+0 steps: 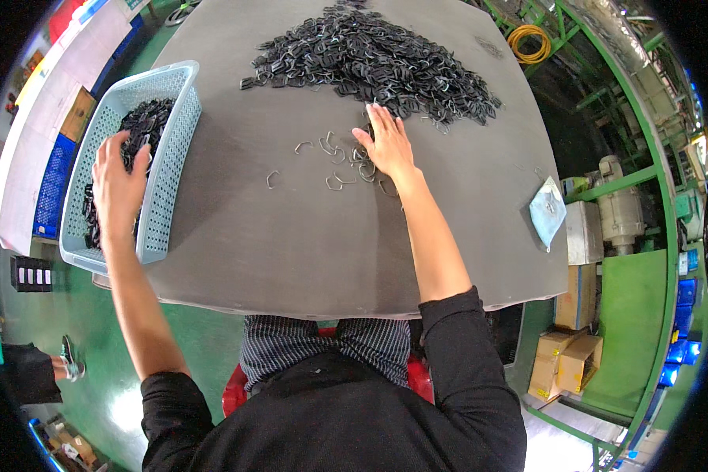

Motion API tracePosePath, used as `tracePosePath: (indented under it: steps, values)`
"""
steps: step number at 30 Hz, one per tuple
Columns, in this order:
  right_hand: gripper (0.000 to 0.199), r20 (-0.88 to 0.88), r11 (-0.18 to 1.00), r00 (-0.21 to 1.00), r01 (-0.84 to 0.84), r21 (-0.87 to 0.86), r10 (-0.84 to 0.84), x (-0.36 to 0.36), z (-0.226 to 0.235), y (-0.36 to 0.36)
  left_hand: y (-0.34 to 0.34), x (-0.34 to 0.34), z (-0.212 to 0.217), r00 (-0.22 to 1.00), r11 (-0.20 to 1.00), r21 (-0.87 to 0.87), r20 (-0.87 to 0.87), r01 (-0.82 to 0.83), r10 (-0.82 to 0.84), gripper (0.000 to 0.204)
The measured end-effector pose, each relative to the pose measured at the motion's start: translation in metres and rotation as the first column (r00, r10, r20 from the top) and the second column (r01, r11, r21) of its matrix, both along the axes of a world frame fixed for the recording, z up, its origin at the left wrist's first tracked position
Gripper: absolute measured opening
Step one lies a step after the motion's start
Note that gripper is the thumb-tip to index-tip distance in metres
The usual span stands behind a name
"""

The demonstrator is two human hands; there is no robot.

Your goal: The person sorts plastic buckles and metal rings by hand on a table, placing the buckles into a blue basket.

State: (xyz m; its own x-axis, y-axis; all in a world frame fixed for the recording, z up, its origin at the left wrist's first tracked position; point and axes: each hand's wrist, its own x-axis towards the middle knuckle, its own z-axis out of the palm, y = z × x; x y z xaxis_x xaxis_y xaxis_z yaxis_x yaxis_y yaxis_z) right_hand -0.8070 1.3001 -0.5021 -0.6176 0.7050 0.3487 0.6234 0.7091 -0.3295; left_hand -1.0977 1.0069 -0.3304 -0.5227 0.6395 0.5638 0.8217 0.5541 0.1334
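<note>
My left hand (118,189) is over the light-blue perforated plastic basket (179,145), its thumb and fingers apart and curved. Under it in the basket lie many small black pieces (151,118) that look like plastic buckles. I cannot see anything held in that hand. My right hand (389,148) reaches out over the grey table (275,244) with its fingers stretched, their tips at the near edge of a big heap of black buckle-like pieces with metal wire parts (370,63). Beside and partly under this hand are several loose bent wire hooks (363,164).
A light-blue face mask (547,212) lies at the table's right edge. Cardboard boxes (562,363) and green metal framing (657,177) stand to the right. At the upper right hangs a coiled yellow hose (529,44). Another person's leg (61,368) shows at the lower left.
</note>
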Motion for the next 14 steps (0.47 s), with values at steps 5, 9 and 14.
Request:
tracePosePath:
  steps: [5, 9, 14]
  values:
    - [0.054, 0.031, 0.966, 0.966, -0.255, -0.037, 0.256, 0.000, 0.001, -0.009, 0.057, 0.102, -0.045, 0.784, 0.833, 0.265, 0.289, 0.486, -0.549, 0.019]
    - [0.046, 0.028, 0.956, 0.955, -0.294, 0.012, 0.294, 0.026, 0.029, -0.074, 0.090, 0.102, -0.152, 0.837, 0.904, 0.039, 0.363, 0.426, -0.410, 0.045]
    - [0.059, 0.024, 0.927, 0.933, 0.360, -0.106, -0.360, 0.071, -0.003, -0.103, 0.164, 0.128, -0.188, 0.897, 0.907, -0.110, 0.239, 0.405, -0.372, 0.068]
